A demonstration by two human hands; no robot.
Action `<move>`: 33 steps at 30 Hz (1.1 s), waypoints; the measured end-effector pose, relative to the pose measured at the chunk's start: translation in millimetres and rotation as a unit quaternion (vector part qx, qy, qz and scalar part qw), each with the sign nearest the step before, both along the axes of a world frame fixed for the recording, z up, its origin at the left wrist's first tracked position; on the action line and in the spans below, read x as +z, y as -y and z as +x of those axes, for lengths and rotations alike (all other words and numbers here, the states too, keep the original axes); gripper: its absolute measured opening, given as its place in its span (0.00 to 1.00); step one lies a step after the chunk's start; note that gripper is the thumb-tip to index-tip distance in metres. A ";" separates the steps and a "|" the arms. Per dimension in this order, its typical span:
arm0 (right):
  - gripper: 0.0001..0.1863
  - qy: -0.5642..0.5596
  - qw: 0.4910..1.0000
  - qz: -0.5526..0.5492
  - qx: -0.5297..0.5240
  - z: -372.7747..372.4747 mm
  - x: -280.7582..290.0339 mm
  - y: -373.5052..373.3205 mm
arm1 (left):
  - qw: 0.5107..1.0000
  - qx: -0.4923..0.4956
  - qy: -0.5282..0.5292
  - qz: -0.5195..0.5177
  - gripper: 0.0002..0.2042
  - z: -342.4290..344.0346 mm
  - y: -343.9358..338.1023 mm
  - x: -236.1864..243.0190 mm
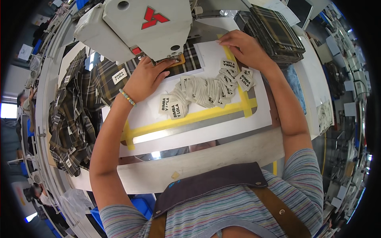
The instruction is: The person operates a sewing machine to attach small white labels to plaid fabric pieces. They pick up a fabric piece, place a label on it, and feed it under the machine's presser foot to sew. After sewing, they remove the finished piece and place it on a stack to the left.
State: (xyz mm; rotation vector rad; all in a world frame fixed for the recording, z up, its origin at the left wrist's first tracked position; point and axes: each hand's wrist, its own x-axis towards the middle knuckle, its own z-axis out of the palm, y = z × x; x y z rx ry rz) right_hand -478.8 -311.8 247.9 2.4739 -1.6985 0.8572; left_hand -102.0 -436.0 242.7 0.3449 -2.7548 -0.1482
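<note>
My left hand (146,79) presses on dark plaid fabric (105,79) under the head of a white sewing machine (131,27), its fingers spread beside an orange plate (176,63); some fingertips are partly hidden. My right hand (242,49) rests with loosely bent fingers at the upper right of a white sheet (198,125) edged with yellow tape (186,117), holding nothing visible. Between and below my hands lies a long, overlapping heap of white printed labels (202,91). One label (119,76) lies on the fabric left of my left hand.
A stack of folded plaid pieces (274,33) sits at back right. A loose plaid pile (69,123) with labels covers the left side. A dark screen (299,12) stands at far right. Blue bins (141,206) are under the table's front. Other people (24,101) appear at far left.
</note>
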 end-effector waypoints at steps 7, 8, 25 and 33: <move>0.19 0.068 0.996 0.053 0.013 22.5 14.3 -9.0 | 0.990 0.063 -0.060 0.113 0.17 17.1 -4.4 2.3; 0.19 0.063 0.997 0.047 0.020 30.2 19.2 -12.0 | 0.989 0.081 -0.065 0.110 0.17 21.5 -5.8 3.6; 0.13 0.187 0.836 0.109 0.505 144.1 153.0 -118.1 | 0.972 0.177 -0.065 0.139 0.24 45.2 -6.7 5.0; 0.14 -0.186 0.977 0.087 0.058 78.5 53.2 -36.9 | 0.969 0.169 -0.076 0.164 0.24 11.3 -25.2 1.2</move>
